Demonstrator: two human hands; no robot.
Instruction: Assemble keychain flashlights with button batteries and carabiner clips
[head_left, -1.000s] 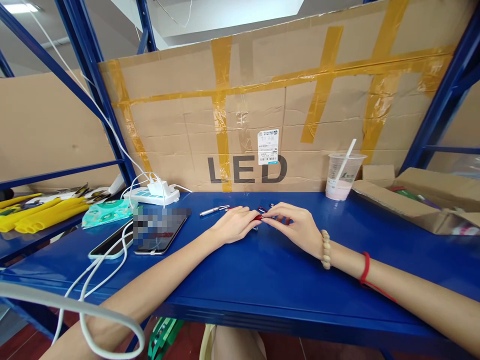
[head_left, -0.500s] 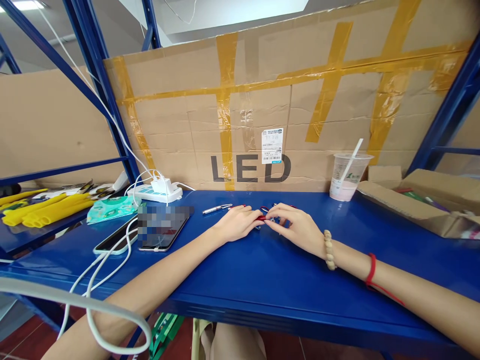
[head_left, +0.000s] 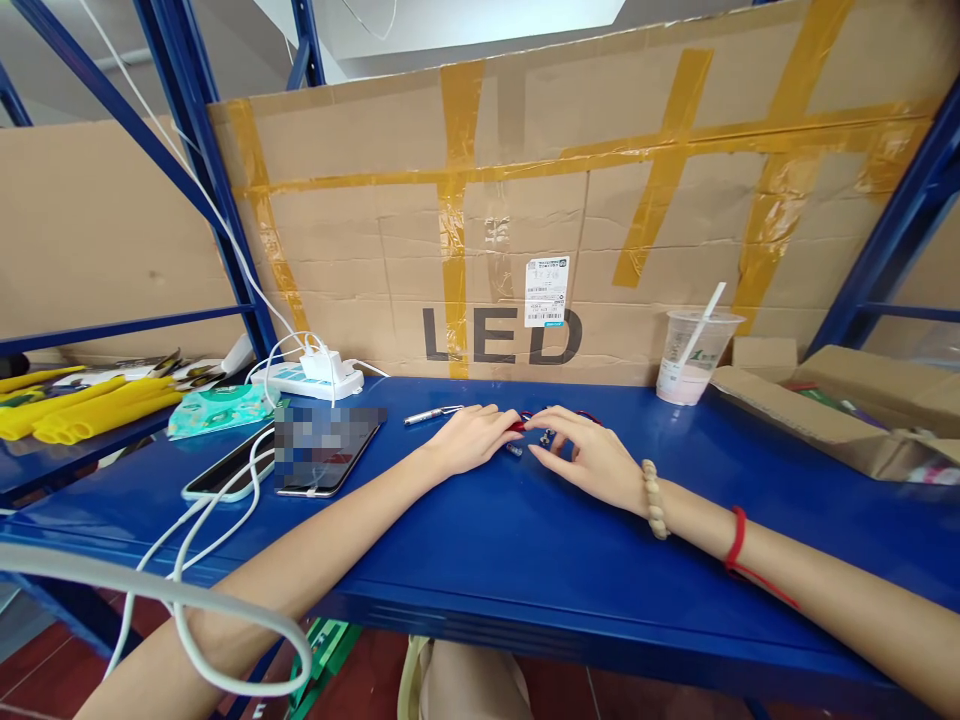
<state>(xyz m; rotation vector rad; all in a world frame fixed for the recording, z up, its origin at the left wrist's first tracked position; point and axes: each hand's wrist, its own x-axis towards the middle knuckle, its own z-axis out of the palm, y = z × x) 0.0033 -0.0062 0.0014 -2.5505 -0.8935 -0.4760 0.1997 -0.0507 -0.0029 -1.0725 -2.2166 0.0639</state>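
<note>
My left hand (head_left: 474, 440) rests on the blue tabletop, its fingers pinched on a red cord (head_left: 519, 425) that sticks out at the fingertips. Close to its right, my right hand (head_left: 583, 446) curves over the table with thumb and index finger apart and nothing seen between them. Under the right fingers lies a small dark blue and white piece (head_left: 547, 438), too small to name. A tiny clear item (head_left: 514, 450) sits just below the left fingertips. More dark red cord shows behind the right hand. A silver pen (head_left: 429, 415) lies left of the left hand.
Two phones (head_left: 330, 455) with white cables (head_left: 180, 560) lie at left, beside a power strip (head_left: 304, 378) and a green tissue pack (head_left: 217, 410). A plastic cup with a straw (head_left: 690, 355) and an open cardboard box (head_left: 832, 420) stand at right. Cardboard (head_left: 360, 250) walls the back.
The right thumb and index finger have parted from the red cord at the left fingertips and spread. The left hand stays nearly in place. The view has shifted slightly.
</note>
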